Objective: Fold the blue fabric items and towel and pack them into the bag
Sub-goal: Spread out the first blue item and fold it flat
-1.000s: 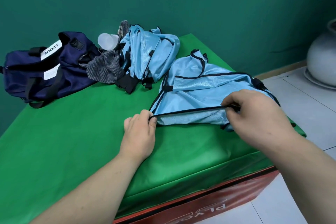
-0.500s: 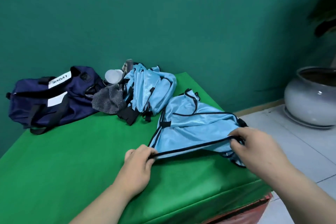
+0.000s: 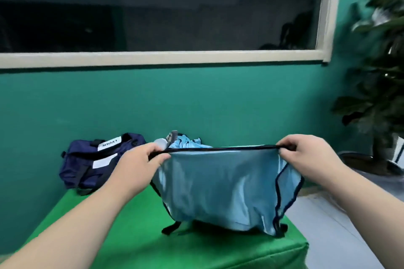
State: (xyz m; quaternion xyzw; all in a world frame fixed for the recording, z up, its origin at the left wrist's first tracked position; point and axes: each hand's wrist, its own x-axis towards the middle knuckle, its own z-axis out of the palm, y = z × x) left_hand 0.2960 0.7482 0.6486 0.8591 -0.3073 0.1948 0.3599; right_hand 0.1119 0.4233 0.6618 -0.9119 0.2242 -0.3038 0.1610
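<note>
Head view: left hand (image 3: 140, 166) and right hand (image 3: 306, 157) pinch the blue cloth's (image 3: 218, 192) black top edge, centre frame, above the table (image 3: 109, 236).

Head view: we look from the person's head, out along both forearms and over the table (image 3: 109, 225).
Facing: forward and almost level, at the wall (image 3: 196, 105) and window (image 3: 153, 17), with the plant (image 3: 382, 72) at our right edge.
Nearness: left hand (image 3: 140, 168) and right hand (image 3: 306, 157) hold the cloth (image 3: 218, 185) close before us, mid-frame; the bag (image 3: 87, 166) lies farther back, by the wall.
Lens: wide, blurred toward the right edge.
</note>
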